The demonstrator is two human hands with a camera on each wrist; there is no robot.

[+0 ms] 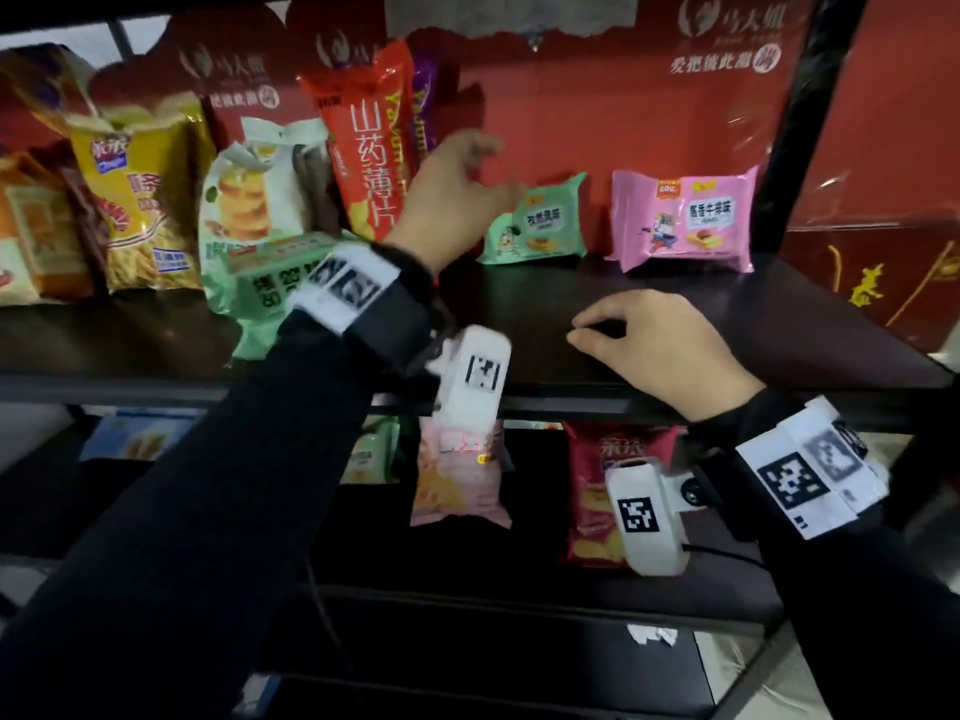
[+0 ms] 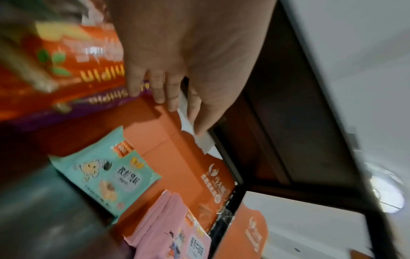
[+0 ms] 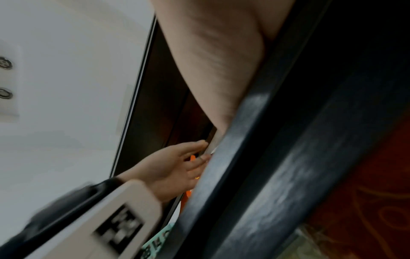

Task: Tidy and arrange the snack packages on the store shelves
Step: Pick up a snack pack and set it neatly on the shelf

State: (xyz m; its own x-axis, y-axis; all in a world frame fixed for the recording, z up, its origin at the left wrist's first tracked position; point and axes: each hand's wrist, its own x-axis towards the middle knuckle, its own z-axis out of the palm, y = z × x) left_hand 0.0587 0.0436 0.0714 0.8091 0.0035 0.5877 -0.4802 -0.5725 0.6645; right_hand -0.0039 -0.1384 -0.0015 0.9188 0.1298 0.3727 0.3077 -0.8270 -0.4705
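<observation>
My left hand [image 1: 491, 168] is raised over the upper shelf [image 1: 675, 314] with straight, spread fingers and holds nothing. It hovers between a tall red chip bag [image 1: 363, 142] and a small green packet [image 1: 543, 220]. In the left wrist view the left hand [image 2: 177, 105] has its fingertips by the red backing board [image 2: 177, 157], above the green packet [image 2: 104, 175] and a pink packet [image 2: 168, 233]. The pink packet [image 1: 685, 220] stands right of the green one. My right hand [image 1: 582, 330] rests on the shelf near its front edge, loosely curled and empty.
A purple bag [image 1: 423, 111] stands behind the red one. A green-white bag [image 1: 249, 210] leans forward and a yellow bag [image 1: 140, 200] stands at the left. The lower shelf holds a pink bag [image 1: 457, 475], a red chip bag [image 1: 592, 491] and a green packet [image 1: 371, 449].
</observation>
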